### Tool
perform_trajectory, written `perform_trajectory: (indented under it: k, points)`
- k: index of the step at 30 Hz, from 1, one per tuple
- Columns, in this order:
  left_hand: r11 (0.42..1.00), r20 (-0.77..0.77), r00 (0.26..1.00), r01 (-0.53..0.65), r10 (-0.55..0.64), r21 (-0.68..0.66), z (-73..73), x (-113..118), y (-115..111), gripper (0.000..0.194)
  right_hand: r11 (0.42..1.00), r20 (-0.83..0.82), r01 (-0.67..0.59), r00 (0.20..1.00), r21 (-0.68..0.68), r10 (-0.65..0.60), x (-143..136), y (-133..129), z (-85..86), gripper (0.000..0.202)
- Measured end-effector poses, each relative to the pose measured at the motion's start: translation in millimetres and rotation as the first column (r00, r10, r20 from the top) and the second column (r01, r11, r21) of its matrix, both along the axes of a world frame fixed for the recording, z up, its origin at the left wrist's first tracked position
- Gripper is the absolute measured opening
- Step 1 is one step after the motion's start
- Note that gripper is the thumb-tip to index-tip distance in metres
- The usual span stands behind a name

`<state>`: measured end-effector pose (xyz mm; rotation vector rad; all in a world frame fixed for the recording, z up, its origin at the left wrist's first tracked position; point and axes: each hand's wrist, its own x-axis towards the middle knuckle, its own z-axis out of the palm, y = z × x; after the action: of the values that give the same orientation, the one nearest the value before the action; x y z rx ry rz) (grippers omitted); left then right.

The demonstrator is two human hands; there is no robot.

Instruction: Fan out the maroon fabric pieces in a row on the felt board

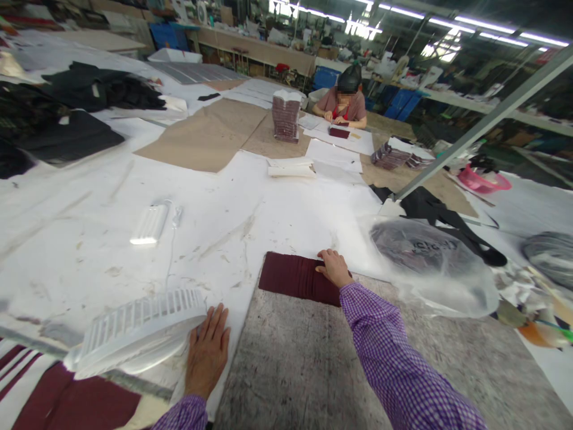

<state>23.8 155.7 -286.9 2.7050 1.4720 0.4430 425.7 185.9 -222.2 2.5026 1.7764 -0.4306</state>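
Tube lights [484, 24] are glowing under the dark ceiling [546, 15] at upper right, the white table covering [286, 203] looks bright and slightly washed out, the far background is soft, and edges appear stretched and blurred.

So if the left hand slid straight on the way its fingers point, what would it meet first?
Probably the flat brown sheeting farther off: the white surface ahead of the left hand looks free until there, though depth and exact aim are hard to judge.
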Motion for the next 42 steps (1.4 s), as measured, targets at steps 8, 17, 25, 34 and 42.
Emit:
perform_trajectory:
  k: [8,17,25,34,42]
  points:
    - [1.0,0.005,1.0,0.002,-0.002,0.002,-0.5,0,0,0.056,0.951,-0.11,0.249,0.967,0.185,-0.232,53,-44,-6.9,0.026]
    - [1.0,0.036,0.999,0.009,-0.009,0.004,-0.5,-1,0,0.063,0.946,-0.165,0.322,0.932,-0.033,-0.323,73,-81,-9.6,0.03]
    - [1.0,0.027,1.0,0.009,-0.009,0.004,-0.9,0,-1,0.062,0.952,-0.114,0.281,0.949,-0.118,-0.294,72,-70,-7.5,0.032]
    - [1.0,0.028,1.0,-0.003,0.004,-0.008,0.1,0,-1,0.059,0.955,-0.011,0.273,0.961,-0.113,-0.276,67,-69,-3.3,0.028]
    - [1.0,0.029,1.0,-0.008,0.009,-0.02,-1.0,0,-1,0.057,0.943,-0.074,0.311,0.944,-0.114,-0.32,68,-81,-9.5,0.028]
